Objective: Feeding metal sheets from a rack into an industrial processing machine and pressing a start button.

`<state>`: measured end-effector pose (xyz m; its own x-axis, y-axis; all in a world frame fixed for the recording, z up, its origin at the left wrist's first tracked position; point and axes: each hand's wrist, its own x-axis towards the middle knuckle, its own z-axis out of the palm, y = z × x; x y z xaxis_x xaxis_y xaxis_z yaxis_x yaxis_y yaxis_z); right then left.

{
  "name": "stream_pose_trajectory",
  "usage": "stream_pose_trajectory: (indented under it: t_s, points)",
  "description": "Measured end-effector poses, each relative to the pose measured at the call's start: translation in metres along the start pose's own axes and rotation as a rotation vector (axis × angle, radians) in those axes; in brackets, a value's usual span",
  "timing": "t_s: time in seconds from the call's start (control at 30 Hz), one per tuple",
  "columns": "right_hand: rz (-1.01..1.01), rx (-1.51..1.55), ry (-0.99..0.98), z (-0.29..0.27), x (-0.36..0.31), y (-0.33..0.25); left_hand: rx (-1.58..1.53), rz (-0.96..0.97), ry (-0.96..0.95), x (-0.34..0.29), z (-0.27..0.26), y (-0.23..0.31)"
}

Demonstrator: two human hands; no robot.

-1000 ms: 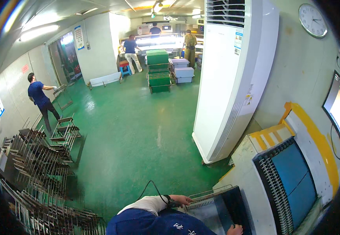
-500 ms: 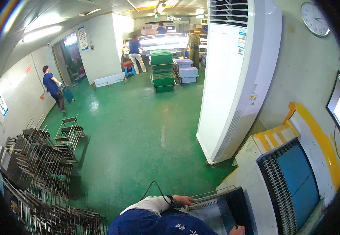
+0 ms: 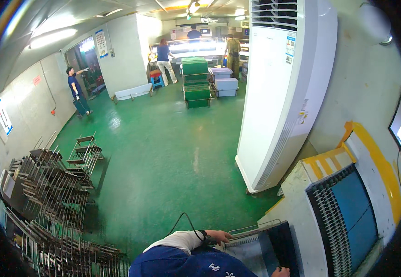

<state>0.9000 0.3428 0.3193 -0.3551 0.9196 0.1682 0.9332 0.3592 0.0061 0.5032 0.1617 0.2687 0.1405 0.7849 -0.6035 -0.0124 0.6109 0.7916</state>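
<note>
A slotted rack with a wire rim [image 3: 251, 227] sits low in front of me, with dark and blue-grey flat panels [image 3: 267, 251] standing in it. My left hand [image 3: 221, 237] reaches to the rack's left end, its fingers closed on the rim there. My right hand [image 3: 281, 272] is at the picture's lower edge, fingers curled at the near edge of a dark panel; part of this hand is cut off. A black cord loops up from my left wrist.
Right of the rack stands a machine with a roller conveyor [image 3: 332, 226] and blue panels [image 3: 355, 203]. Ahead is a tall white air conditioner [image 3: 274, 101]. Metal racks [image 3: 53, 198] crowd the left. Green panel stacks [image 3: 195, 78] and several people are farther off.
My hands stay nearly where they were. The view shifts slightly. At the far left, a person carrying a dark panel-like thing has turned and stretches one arm out toward the doorway.
</note>
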Motion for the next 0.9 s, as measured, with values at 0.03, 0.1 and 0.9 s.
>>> stream_pose_trajectory:
  t_s: [0.03, 0.1, 0.9]
  points:
    - [0.005, -0.015, -0.006, -0.001, 0.000, -0.002, -0.003, -0.001, 0.006, 0.002, -0.001, -0.004]
    - [0.003, -0.019, -0.018, -0.005, 0.001, -0.007, 0.021, 0.006, 0.017, 0.007, -0.003, -0.014]
    - [-0.047, -0.022, 0.012, -0.033, 0.002, -0.017, 0.005, 0.034, 0.002, 0.002, -0.004, -0.005]
